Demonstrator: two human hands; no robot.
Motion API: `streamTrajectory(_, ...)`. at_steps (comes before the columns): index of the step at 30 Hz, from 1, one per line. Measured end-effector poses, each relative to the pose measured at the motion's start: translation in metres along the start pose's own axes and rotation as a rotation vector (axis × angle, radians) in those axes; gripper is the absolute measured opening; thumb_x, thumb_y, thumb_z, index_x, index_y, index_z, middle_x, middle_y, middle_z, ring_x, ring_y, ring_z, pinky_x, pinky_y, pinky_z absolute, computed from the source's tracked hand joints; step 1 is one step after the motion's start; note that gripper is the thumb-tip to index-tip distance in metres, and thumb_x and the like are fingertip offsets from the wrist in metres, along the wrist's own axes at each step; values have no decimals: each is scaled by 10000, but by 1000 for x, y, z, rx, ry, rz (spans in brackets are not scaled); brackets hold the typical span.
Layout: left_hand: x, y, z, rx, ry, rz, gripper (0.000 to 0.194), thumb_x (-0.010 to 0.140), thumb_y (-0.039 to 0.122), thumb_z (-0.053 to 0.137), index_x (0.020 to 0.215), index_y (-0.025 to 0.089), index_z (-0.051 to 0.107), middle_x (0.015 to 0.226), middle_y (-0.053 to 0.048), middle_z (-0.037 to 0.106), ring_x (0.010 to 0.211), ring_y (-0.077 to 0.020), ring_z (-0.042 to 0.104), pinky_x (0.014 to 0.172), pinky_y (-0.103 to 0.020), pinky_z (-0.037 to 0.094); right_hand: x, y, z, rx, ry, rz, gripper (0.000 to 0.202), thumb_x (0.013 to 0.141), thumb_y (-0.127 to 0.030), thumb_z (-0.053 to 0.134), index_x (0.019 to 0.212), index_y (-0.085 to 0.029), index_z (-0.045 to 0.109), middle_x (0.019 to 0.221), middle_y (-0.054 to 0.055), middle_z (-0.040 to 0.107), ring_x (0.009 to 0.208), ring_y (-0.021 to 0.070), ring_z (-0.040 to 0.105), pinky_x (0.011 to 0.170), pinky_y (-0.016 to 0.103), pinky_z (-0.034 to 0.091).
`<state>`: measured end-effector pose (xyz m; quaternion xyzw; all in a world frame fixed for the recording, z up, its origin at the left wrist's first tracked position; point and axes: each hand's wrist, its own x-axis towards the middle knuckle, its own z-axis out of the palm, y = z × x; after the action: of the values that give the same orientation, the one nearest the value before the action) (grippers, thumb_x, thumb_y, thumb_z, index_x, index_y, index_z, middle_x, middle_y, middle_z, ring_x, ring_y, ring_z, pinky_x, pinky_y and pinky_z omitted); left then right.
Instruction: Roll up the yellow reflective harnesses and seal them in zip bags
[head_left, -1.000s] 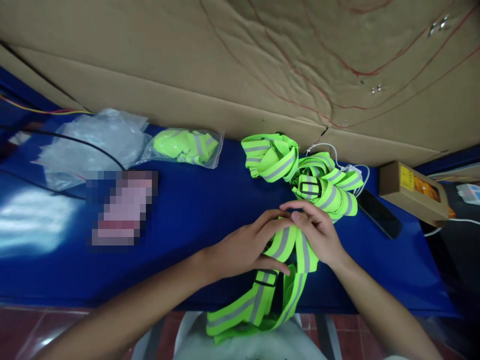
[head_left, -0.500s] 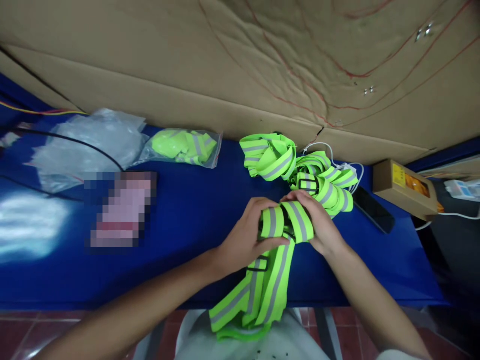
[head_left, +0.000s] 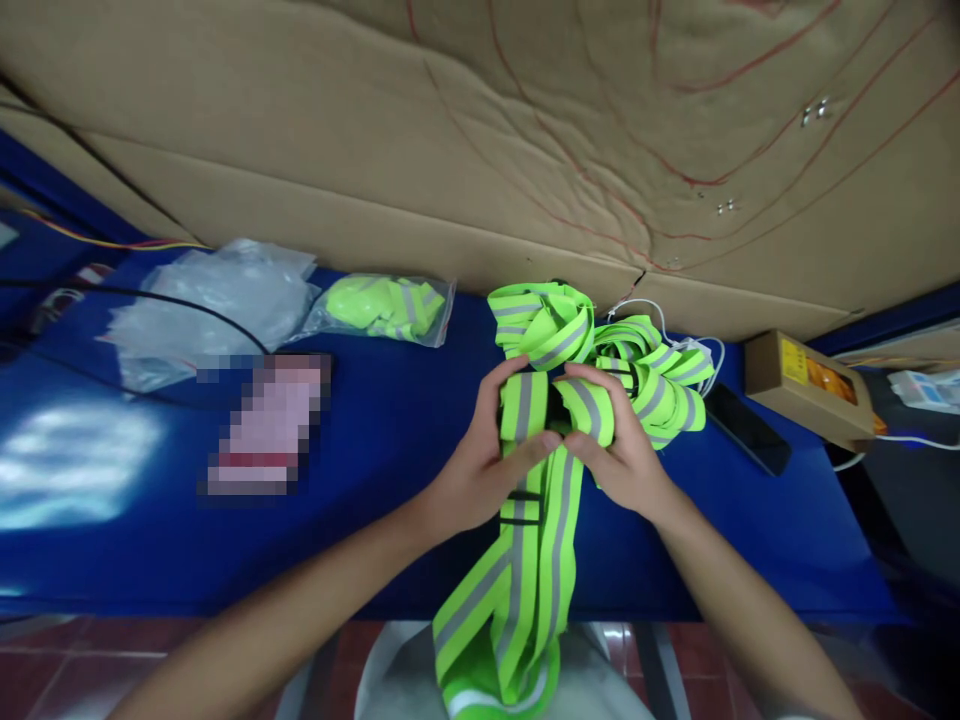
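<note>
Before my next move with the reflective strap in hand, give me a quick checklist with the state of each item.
1. Left hand holding the neon-green reflective strap: ok.
2. Right hand holding its folded part: ok.
3. Whole strap on the blue table: not ok, the lower loops hang past the front edge.
4. Black buckle in sight: ok, below the left thumb.
5. Buckle threaded correctly: cannot tell.
6. Bagged strap apart from both hands: ok.

Matt cloth strap (head_left: pixel 571 545), plastic-looking buckle (head_left: pixel 521 521), smooth glossy table (head_left: pixel 390 440), thin crinkled see-through plastic bags (head_left: pixel 217 315), creased matt cardboard wall (head_left: pixel 337 130), matt cardboard box (head_left: pixel 810 405), smooth glossy phone (head_left: pixel 748 428)
</note>
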<state>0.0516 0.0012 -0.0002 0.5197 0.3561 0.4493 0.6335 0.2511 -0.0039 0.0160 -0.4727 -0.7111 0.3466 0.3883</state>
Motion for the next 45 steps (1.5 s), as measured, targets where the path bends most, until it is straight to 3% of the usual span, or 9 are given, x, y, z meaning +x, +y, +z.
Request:
streamTrajectory(5,2,-9,3,-421,31,-220,732,886,389,758,1509,473,382,1461,51,603,1355,-253,545,1132,-424,469,0,9,3,-311,26,-129,814,921,-516,705,1585,-299,287,1500,150,457,1417,356,459,1154,563,439)
streamTrajectory(10,5,-10,6,-500,97,-347,433,845,324,796,1257,314,664,1180,6,743,1090,-235,682,958,-368,555,-11,20,-1,-437,-168,-252,928,891,-571,713,1633,-313,219,1581,170,318,1498,386,355,1181,575,425)
streamTrajectory(17,11,0,-6,-491,1,-470,331,740,203,858,1047,152,744,944,-55,778,852,-210,721,787,-298,575,-13,19,-5,-454,-94,-363,772,964,-401,680,1624,-357,280,1521,132,452,1430,330,485,1179,509,464)
streamTrajectory(27,8,2,-3,-450,-17,-400,289,865,275,799,1122,184,704,949,-25,769,815,-181,713,765,-295,583,-11,11,-2,-157,11,-163,845,873,-472,779,1587,-352,344,1540,113,486,1426,337,490,1138,502,489)
streamTrajectory(29,7,1,-1,-542,38,-399,271,864,276,803,1096,181,701,901,-13,761,731,-153,699,729,-286,585,-11,8,2,42,84,-48,866,854,-537,780,1571,-329,340,1501,129,514,1302,309,595,1012,439,568)
streamTrajectory(32,9,0,1,-635,139,-325,295,898,276,774,1171,199,695,1041,-23,779,914,-179,736,870,-306,588,-13,4,12,251,122,112,468,937,-549,672,1311,-282,581,1061,47,675,847,177,676,711,288,568)
streamTrajectory(35,10,-4,4,-659,170,-292,360,927,275,741,1276,221,667,1181,-34,768,1163,-222,698,1019,-344,546,-14,2,23,219,159,223,301,1010,-524,557,978,-239,650,702,-19,530,629,141,530,591,263,480)
streamTrajectory(41,7,-10,7,-566,184,-217,511,868,226,801,1349,237,626,1207,-45,766,1184,-227,704,1045,-363,544,-12,3,32,205,176,220,314,1052,-512,454,1099,-252,624,905,28,627,874,194,596,873,334,531)
streamTrajectory(45,7,-10,5,-584,150,-277,491,842,215,821,1307,209,663,1147,-55,786,1124,-241,733,1007,-356,573,-13,5,28,81,185,216,341,1044,-490,490,810,-242,512,650,-33,445,597,145,459,550,269,402)
